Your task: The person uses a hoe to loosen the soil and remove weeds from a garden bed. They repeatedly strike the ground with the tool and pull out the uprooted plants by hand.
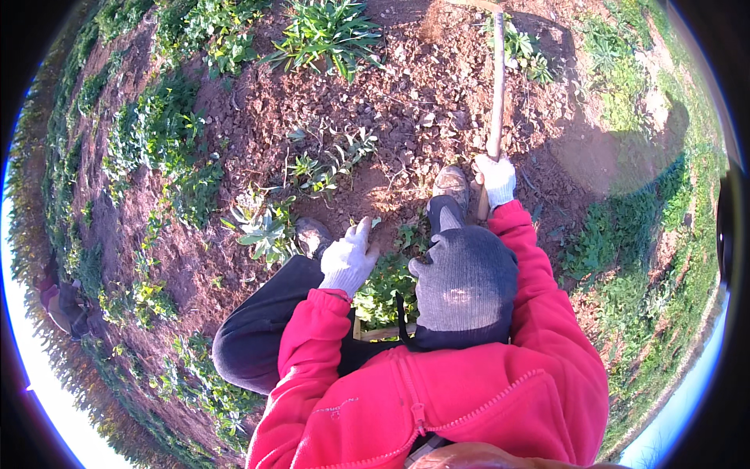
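Note:
My right hand, in a white knit glove, grips the pale wooden handle of a long-handled tool. The handle runs away from me over the soil, and its butt end shows below my fist. At the top edge the tool's curved head is partly cut off. My left hand, also gloved in white, hovers in front of my left knee with its thumb apart from the fingers. Nothing is plainly held in it; a small green leaf shows by its fingertips. Below it grow low green weeds.
Clumpy brown soil lies ahead, with a leafy clump at the far side. Broad-leaved plants grow by my left boot. My right boot is close to the handle. Another person is far off at left.

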`<action>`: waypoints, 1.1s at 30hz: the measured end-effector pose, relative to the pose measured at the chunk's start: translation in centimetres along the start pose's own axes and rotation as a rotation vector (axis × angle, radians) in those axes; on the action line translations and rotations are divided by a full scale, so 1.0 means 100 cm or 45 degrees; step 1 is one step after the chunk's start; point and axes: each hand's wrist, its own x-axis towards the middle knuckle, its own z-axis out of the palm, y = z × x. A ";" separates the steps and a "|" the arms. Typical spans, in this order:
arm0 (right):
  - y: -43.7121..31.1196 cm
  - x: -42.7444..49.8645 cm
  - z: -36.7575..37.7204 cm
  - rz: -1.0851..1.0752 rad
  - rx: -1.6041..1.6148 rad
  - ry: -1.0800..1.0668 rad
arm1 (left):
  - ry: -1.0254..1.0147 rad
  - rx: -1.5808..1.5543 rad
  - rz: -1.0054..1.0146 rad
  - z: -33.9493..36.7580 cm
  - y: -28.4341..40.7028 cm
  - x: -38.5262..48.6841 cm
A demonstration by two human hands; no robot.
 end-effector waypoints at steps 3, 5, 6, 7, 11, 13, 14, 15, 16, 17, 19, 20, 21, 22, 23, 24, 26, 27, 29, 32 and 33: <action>-0.042 0.022 0.042 -0.116 0.314 -0.126 | -0.041 0.015 -0.029 0.000 0.000 0.002; -0.060 0.037 0.080 -0.128 0.294 -0.111 | -0.031 0.021 -0.028 0.000 0.000 0.003; -0.068 0.044 0.097 -0.131 0.253 -0.119 | -0.031 0.011 -0.026 0.000 0.001 0.003; -0.068 0.046 0.112 -0.065 0.334 -0.251 | -0.041 0.003 -0.029 -0.001 0.001 0.004; -0.038 0.030 0.138 0.190 -0.593 -0.308 | -0.091 -0.025 -0.064 -0.004 0.002 0.006; -0.024 0.023 0.138 0.078 -0.868 -0.283 | -0.104 -0.038 -0.092 -0.004 0.002 0.005; -0.022 0.024 0.135 0.068 -0.690 -0.325 | -0.103 -0.041 -0.082 -0.004 0.002 0.005; -0.021 0.024 0.133 0.046 -0.656 -0.316 | -0.086 -0.039 -0.061 -0.003 0.001 0.004; -0.024 0.027 0.133 -0.034 -0.632 -0.260 | -0.091 -0.040 -0.053 -0.003 0.000 0.004; -0.031 0.034 0.134 0.003 -0.645 -0.258 | -0.073 -0.038 -0.039 -0.001 -0.002 0.003; -0.043 0.044 0.141 -0.044 -0.332 -0.214 | -0.075 -0.047 -0.052 0.001 -0.006 0.003; -0.050 0.051 0.148 -0.080 -0.097 -0.204 | -0.069 -0.069 -0.051 0.003 -0.008 0.004; -0.058 0.060 0.156 -0.105 0.059 -0.177 | -0.070 -0.086 -0.045 0.003 -0.010 0.004; -0.065 0.068 0.161 -0.141 0.232 -0.190 | -0.056 -0.105 -0.035 0.004 -0.012 0.003; -0.072 0.078 0.167 -0.201 0.209 -0.184 | -0.045 -0.097 -0.025 0.004 -0.013 0.004; -0.069 0.080 0.169 -0.128 0.144 -0.200 | -0.013 -0.093 -0.012 0.004 -0.013 0.004; -0.055 0.076 0.162 -0.130 0.072 -0.334 | -0.011 -0.101 -0.015 0.003 -0.012 0.006; -0.038 0.067 0.159 -0.049 -0.113 -0.339 | -0.045 -0.110 -0.036 0.002 -0.012 0.007; 0.009 0.027 0.128 0.290 0.032 -0.694 | -0.103 -0.104 -0.073 -0.001 -0.011 0.007; 0.035 -0.007 0.070 0.066 -1.009 -0.469 | -0.112 -0.103 -0.073 -0.001 -0.009 0.006; 0.032 -0.006 0.064 0.000 -0.960 -0.416 | -0.107 -0.087 -0.070 0.000 -0.008 0.007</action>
